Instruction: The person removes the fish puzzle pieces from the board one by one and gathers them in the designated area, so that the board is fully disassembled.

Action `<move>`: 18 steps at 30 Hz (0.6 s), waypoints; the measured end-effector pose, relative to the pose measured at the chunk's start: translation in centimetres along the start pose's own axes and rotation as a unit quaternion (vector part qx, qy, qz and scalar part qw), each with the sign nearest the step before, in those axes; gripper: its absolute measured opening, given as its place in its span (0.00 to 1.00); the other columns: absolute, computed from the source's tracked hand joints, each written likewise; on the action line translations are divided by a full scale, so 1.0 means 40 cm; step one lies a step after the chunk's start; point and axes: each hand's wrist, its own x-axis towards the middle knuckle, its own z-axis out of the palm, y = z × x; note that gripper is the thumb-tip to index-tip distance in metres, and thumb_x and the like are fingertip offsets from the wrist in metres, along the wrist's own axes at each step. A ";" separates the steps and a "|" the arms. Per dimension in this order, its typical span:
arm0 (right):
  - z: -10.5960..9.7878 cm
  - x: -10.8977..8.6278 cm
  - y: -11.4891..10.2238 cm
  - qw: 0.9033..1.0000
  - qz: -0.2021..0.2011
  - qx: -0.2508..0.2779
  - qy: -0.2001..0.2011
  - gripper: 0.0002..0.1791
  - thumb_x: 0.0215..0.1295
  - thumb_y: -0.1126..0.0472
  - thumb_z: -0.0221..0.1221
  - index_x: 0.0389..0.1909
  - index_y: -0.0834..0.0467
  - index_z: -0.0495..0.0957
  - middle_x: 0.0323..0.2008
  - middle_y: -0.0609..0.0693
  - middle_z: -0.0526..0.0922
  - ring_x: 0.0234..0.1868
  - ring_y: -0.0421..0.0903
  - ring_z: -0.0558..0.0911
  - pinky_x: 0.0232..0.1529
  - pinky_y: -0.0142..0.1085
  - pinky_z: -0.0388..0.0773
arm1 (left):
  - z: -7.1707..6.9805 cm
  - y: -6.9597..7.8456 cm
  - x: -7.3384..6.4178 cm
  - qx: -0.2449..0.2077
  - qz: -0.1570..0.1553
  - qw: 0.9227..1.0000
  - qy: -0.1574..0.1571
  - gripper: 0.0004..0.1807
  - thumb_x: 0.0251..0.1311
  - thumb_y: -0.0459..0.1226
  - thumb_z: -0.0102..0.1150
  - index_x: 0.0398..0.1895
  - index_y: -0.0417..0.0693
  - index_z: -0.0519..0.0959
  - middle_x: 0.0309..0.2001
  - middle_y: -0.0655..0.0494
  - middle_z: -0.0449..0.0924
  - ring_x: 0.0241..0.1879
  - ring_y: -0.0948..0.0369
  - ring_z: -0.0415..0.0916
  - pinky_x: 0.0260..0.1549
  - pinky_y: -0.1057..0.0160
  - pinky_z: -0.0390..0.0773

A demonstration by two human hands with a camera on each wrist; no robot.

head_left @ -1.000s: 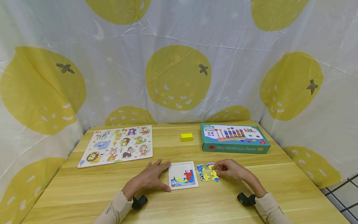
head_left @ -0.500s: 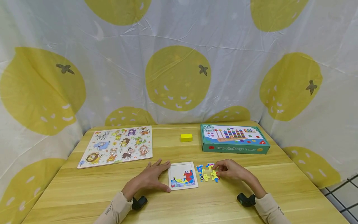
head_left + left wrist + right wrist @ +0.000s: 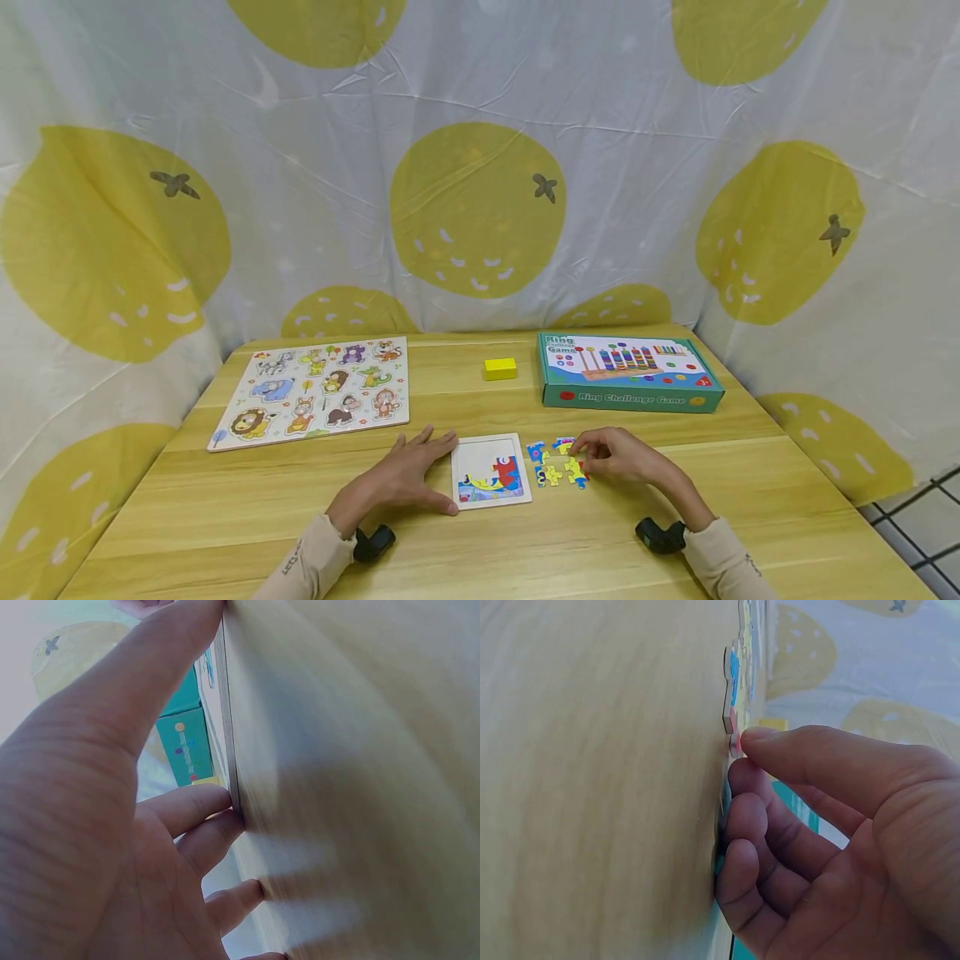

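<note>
A square puzzle tray (image 3: 491, 505) with a white rim lies before me, part of a red, yellow and blue picture fitted along its bottom and right. My left hand (image 3: 401, 473) is spread beside it, thumb at the lower left corner and fingertips at the left edge and on the table. Several loose jigsaw pieces lie right of the tray, among them a blue one (image 3: 537, 452) and a yellow one (image 3: 576, 472). Over the right-hand ones, my right hand (image 3: 618, 454) has curled fingers, with thumb and index pinching a red-edged jigsaw piece (image 3: 735, 742). Its face is mostly hidden.
An animal puzzle board (image 3: 322, 392) lies at the back left of the wooden table (image 3: 480, 554). Behind the tray stands a yellow block (image 3: 500, 368). A green Ring Challenge Game box (image 3: 633, 398) occupies the back right. A lemon-print curtain (image 3: 330, 183) surrounds the table.
</note>
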 end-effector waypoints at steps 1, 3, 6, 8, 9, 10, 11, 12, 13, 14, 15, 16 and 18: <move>0.000 0.000 0.001 1.000 0.000 0.000 0.000 0.10 0.61 0.71 0.60 0.43 0.60 0.81 0.26 0.45 0.76 0.25 0.35 0.71 0.27 0.26 0.69 | 0.000 0.000 0.000 0.000 0.000 1.000 0.000 0.55 0.42 0.61 0.70 0.72 0.47 0.61 0.73 0.51 0.57 0.73 0.41 0.43 0.64 0.29 0.40; 0.000 0.000 0.002 1.000 0.000 0.000 0.001 0.10 0.61 0.70 0.60 0.43 0.60 0.81 0.25 0.45 0.76 0.25 0.35 0.71 0.28 0.26 0.69 | 0.000 0.000 0.000 0.000 -0.001 1.000 0.000 0.55 0.42 0.61 0.70 0.72 0.47 0.61 0.73 0.51 0.57 0.73 0.41 0.43 0.64 0.29 0.40; 0.000 0.001 0.004 1.000 0.000 0.002 0.001 0.10 0.61 0.70 0.60 0.43 0.60 0.81 0.26 0.45 0.76 0.26 0.35 0.71 0.29 0.26 0.70 | 0.001 0.000 0.000 0.000 -0.001 1.000 0.001 0.55 0.42 0.61 0.70 0.72 0.47 0.61 0.73 0.51 0.57 0.73 0.41 0.43 0.64 0.29 0.40; 0.000 0.001 0.003 1.000 0.001 0.005 0.000 0.10 0.61 0.70 0.61 0.43 0.60 0.81 0.26 0.45 0.76 0.26 0.35 0.71 0.29 0.26 0.70 | 0.001 0.000 -0.001 -0.002 0.000 1.000 0.002 0.55 0.42 0.61 0.70 0.72 0.46 0.61 0.73 0.51 0.57 0.73 0.40 0.43 0.64 0.29 0.40; 0.000 0.001 0.001 1.000 0.002 0.005 0.000 0.10 0.61 0.70 0.60 0.43 0.60 0.81 0.26 0.45 0.76 0.26 0.35 0.71 0.29 0.26 0.70 | 0.001 0.000 -0.002 -0.002 0.000 1.000 0.002 0.55 0.42 0.61 0.70 0.72 0.46 0.61 0.73 0.51 0.57 0.73 0.40 0.43 0.64 0.29 0.40; 0.000 0.001 -0.002 1.000 0.001 0.005 0.000 0.10 0.61 0.70 0.60 0.43 0.60 0.81 0.26 0.45 0.76 0.27 0.35 0.72 0.29 0.27 0.70 | 0.001 0.001 -0.002 -0.002 0.001 1.000 0.002 0.55 0.42 0.61 0.70 0.72 0.46 0.61 0.73 0.51 0.57 0.73 0.40 0.43 0.64 0.29 0.40; 0.000 0.002 -0.005 1.000 0.001 0.004 0.000 0.10 0.61 0.69 0.60 0.43 0.60 0.81 0.26 0.45 0.76 0.27 0.36 0.71 0.28 0.27 0.70 | 0.001 0.001 -0.003 -0.002 0.001 1.000 0.001 0.54 0.42 0.61 0.70 0.72 0.46 0.61 0.73 0.51 0.57 0.73 0.40 0.43 0.64 0.29 0.40; 0.001 0.004 -0.008 1.000 -0.002 0.002 0.001 0.10 0.61 0.69 0.59 0.43 0.60 0.81 0.26 0.45 0.76 0.27 0.36 0.71 0.28 0.27 0.70 | 0.001 0.001 -0.003 -0.002 0.001 1.000 0.001 0.54 0.42 0.61 0.70 0.72 0.47 0.61 0.73 0.51 0.57 0.73 0.40 0.43 0.64 0.29 0.40; 0.001 0.006 -0.013 1.000 -0.002 0.000 0.002 0.10 0.62 0.69 0.59 0.43 0.60 0.81 0.26 0.44 0.76 0.26 0.35 0.71 0.27 0.27 0.70 | 0.001 0.001 -0.003 -0.002 0.001 1.000 0.001 0.54 0.43 0.61 0.70 0.72 0.47 0.61 0.73 0.51 0.57 0.73 0.40 0.43 0.64 0.29 0.39; 0.001 0.009 -0.019 1.000 -0.003 -0.003 0.004 0.10 0.62 0.68 0.59 0.43 0.60 0.81 0.25 0.44 0.76 0.26 0.35 0.71 0.27 0.27 0.69 | 0.001 0.001 -0.003 -0.002 0.002 1.000 0.000 0.54 0.43 0.61 0.70 0.72 0.47 0.61 0.73 0.51 0.57 0.73 0.40 0.43 0.64 0.29 0.39; 0.002 0.014 -0.025 1.000 -0.011 -0.011 0.007 0.10 0.62 0.68 0.59 0.44 0.60 0.81 0.25 0.44 0.76 0.25 0.35 0.71 0.26 0.27 0.70 | 0.001 0.001 -0.003 -0.002 0.001 1.000 0.000 0.54 0.43 0.61 0.70 0.72 0.47 0.61 0.73 0.51 0.57 0.73 0.41 0.43 0.64 0.29 0.39; 0.003 0.019 -0.031 1.000 -0.015 -0.014 0.010 0.10 0.63 0.67 0.59 0.44 0.60 0.81 0.26 0.43 0.76 0.26 0.35 0.71 0.26 0.27 0.70 | 0.001 0.000 -0.002 -0.002 0.001 1.000 0.000 0.54 0.43 0.61 0.70 0.72 0.47 0.61 0.73 0.51 0.57 0.73 0.41 0.43 0.64 0.29 0.39; 0.005 0.030 -0.045 0.999 -0.024 -0.023 0.016 0.11 0.63 0.66 0.60 0.46 0.60 0.80 0.27 0.44 0.77 0.26 0.36 0.72 0.26 0.28 0.72 | 0.001 0.000 -0.002 0.000 0.000 1.000 0.000 0.54 0.43 0.61 0.70 0.72 0.47 0.61 0.73 0.51 0.57 0.73 0.41 0.43 0.64 0.29 0.39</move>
